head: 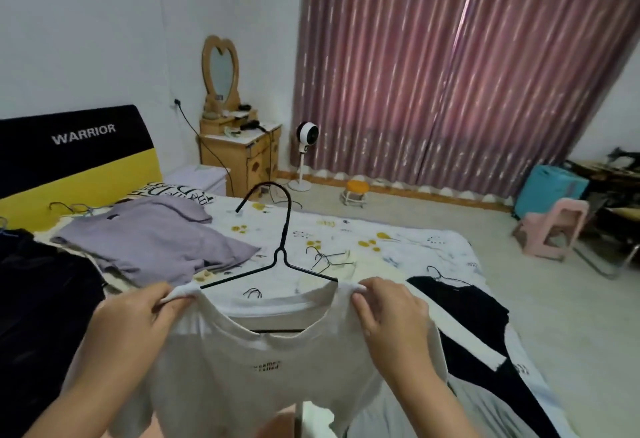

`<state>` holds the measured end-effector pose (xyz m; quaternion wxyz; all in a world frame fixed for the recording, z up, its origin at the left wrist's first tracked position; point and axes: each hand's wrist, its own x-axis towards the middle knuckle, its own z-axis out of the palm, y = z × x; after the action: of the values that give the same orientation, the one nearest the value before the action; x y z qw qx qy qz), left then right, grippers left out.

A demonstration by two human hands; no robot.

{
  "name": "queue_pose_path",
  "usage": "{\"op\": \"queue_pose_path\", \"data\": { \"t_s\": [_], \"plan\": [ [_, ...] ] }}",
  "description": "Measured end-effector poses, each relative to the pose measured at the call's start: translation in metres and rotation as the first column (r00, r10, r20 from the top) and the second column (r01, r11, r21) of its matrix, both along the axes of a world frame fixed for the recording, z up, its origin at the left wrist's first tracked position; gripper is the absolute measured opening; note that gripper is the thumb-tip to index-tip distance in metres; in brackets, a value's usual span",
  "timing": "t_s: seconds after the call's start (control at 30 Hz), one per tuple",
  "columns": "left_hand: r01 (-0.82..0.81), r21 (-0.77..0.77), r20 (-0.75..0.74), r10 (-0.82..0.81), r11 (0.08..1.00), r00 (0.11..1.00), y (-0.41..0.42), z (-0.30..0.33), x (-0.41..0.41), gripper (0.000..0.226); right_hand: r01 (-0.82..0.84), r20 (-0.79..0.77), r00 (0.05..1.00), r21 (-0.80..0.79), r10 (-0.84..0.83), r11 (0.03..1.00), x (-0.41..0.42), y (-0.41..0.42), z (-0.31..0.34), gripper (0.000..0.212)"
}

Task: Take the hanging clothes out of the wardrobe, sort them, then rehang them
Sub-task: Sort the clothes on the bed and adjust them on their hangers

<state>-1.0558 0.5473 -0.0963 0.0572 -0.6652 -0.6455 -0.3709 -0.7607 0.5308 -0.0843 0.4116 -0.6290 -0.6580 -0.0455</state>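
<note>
A white T-shirt point(242, 368) with small black chest lettering hangs on a black wire hanger point(282, 250), held up over the bed. My left hand point(138, 316) pinches the shirt's left shoulder; my right hand point(391, 313) pinches its right shoulder. The hanger's hook rises above the collar, and its lower bar shows through the neck opening. On the bed lie a lilac shirt point(156, 243), a dark garment point(38, 299) at the left and a black garment point(474, 313) on a hanger at the right.
Several loose wire hangers point(329, 259) lie on the patterned bedsheet point(398, 247). Beyond the bed stand a wooden dresser with a heart mirror point(242, 157), a white fan point(304, 157), an orange stool point(356, 191), a pink chair point(550, 229) and a blue suitcase point(547, 191).
</note>
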Motion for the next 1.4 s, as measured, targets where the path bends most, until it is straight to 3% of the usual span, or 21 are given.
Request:
{"op": "queue_pose_path", "data": {
  "t_s": [0.1, 0.2, 0.33, 0.4, 0.5, 0.7, 0.87, 1.0, 1.1, 1.17, 1.27, 1.4],
  "plan": [
    [0.041, 0.051, 0.044, -0.043, 0.998, 0.998, -0.017, 0.004, 0.022, 0.032, -0.021, -0.055, 0.998, -0.052, 0.018, 0.998, 0.020, -0.031, 0.014, 0.046],
    [0.123, 0.118, 0.080, -0.133, 0.985, 0.988, -0.030, 0.011, 0.045, 0.022, -0.038, -0.136, 0.990, -0.111, 0.023, 0.993, 0.042, -0.057, 0.026, 0.032],
    [0.249, 0.145, 0.139, -0.269, 0.958, 0.953, -0.044, 0.014, 0.076, 0.035, 0.020, -0.160, 0.986, -0.187, -0.051, 0.982, 0.068, -0.097, 0.036, 0.032],
    [0.310, 0.183, 0.157, -0.339, 0.933, 0.928, -0.052, 0.016, 0.093, 0.025, 0.051, -0.161, 0.984, -0.164, -0.077, 0.985, 0.075, -0.117, 0.036, 0.028],
    [0.427, 0.170, 0.205, -0.455, 0.888, 0.866, -0.057, 0.014, 0.116, 0.019, 0.149, -0.192, 0.966, -0.121, -0.171, 0.981, 0.080, -0.144, 0.033, 0.014],
    [0.606, 0.092, 0.269, -0.605, 0.790, 0.749, -0.068, 0.007, 0.166, 0.032, 0.453, -0.286, 0.855, 0.006, -0.432, 0.892, 0.095, -0.202, 0.022, 0.007],
    [0.777, 0.115, 0.162, -0.784, 0.618, 0.600, -0.085, -0.002, 0.213, 0.025, 0.624, -0.305, 0.746, 0.008, -0.592, 0.782, 0.114, -0.259, 0.023, 0.017],
    [0.859, 0.118, 0.166, -0.863, 0.498, 0.477, -0.102, -0.010, 0.245, 0.032, 0.699, -0.320, 0.682, 0.018, -0.658, 0.715, 0.133, -0.299, 0.024, 0.016],
    [0.874, 0.126, 0.091, -0.882, 0.470, 0.462, -0.114, -0.016, 0.273, 0.038, 0.731, -0.344, 0.647, 0.023, -0.681, 0.682, 0.156, -0.322, 0.021, 0.016],
    [0.874, 0.119, 0.068, -0.882, 0.470, 0.465, -0.119, -0.019, 0.295, 0.024, 0.741, -0.351, 0.637, 0.031, -0.687, 0.671, 0.175, -0.333, 0.020, 0.004],
    [0.877, 0.091, 0.046, -0.882, 0.471, 0.469, -0.130, -0.020, 0.332, 0.011, 0.735, -0.357, 0.645, 0.047, -0.676, 0.676, 0.208, -0.348, 0.021, 0.013],
    [0.895, 0.069, -0.012, -0.897, 0.440, 0.442, -0.150, -0.020, 0.382, 0.019, 0.703, -0.360, 0.670, 0.026, -0.649, 0.711, 0.263, -0.366, 0.025, 0.014]
  ]
}}
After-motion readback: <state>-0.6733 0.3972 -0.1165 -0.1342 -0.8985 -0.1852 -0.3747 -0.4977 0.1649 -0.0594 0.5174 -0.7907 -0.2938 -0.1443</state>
